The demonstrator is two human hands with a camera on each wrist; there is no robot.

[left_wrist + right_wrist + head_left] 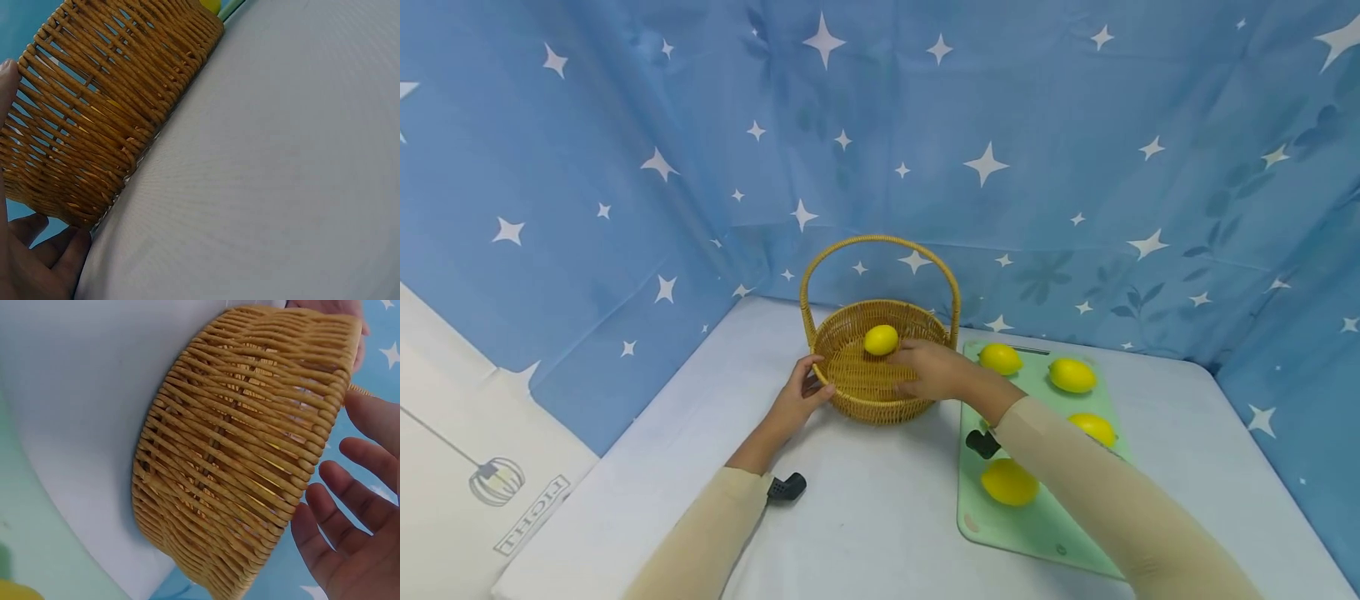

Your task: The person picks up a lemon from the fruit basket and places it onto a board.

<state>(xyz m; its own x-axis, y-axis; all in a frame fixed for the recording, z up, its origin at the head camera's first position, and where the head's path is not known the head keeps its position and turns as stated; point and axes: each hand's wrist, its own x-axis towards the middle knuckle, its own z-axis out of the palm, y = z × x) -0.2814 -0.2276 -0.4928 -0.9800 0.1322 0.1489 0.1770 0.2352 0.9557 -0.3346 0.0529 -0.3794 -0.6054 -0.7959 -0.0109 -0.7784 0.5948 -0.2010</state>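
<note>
A round wicker basket (880, 412) with a tall arched handle stands on the white table. One yellow lemon (881, 340) is inside it, toward the back. My left hand (796, 398) grips the basket's left front side, thumb near the rim; the left wrist view shows its fingers (69, 253) against the wicker. Over the basket's right side reaches my right hand (925, 371), its fingertips close to the lemon. In the right wrist view that hand (356, 519) has its fingers spread and loosely bent beside the rim, with nothing seen between them.
A pale green cutting board (1000, 529) lies right of the basket and bears several lemons, one of them a lemon (1010, 482) near its front. My right forearm passes above the board. Behind the table hangs a blue curtain (880, 125) with white stars.
</note>
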